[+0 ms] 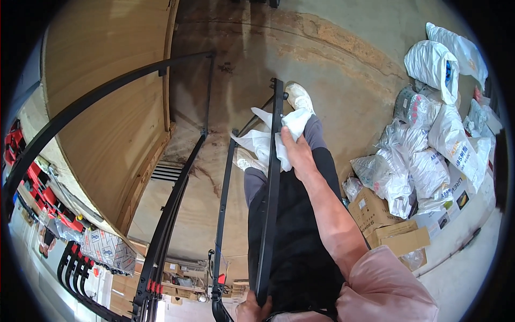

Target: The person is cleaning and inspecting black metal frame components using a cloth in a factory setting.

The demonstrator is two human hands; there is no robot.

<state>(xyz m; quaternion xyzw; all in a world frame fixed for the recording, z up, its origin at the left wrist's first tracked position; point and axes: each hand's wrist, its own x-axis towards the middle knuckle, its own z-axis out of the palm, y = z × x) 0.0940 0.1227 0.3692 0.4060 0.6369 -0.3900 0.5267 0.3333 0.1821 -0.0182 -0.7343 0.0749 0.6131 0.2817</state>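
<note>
A black metal frame (271, 188) of long square bars runs lengthwise in front of my legs. My right hand (298, 153) is closed on a white cloth (258, 141), which is wrapped round the right-hand bar near its far end, with loose folds hanging to the left. At the lower edge, my left hand (251, 309) grips the near end of the same bar. Part of that hand is cut off or hidden behind the bar.
Several black metal frames (170, 214) stand at the left, beside a large wooden panel (115, 80). White plastic sacks (431, 174) are heaped at the right, with cardboard boxes (375, 212) nearer me. Red and black parts (45, 196) lie at the far left.
</note>
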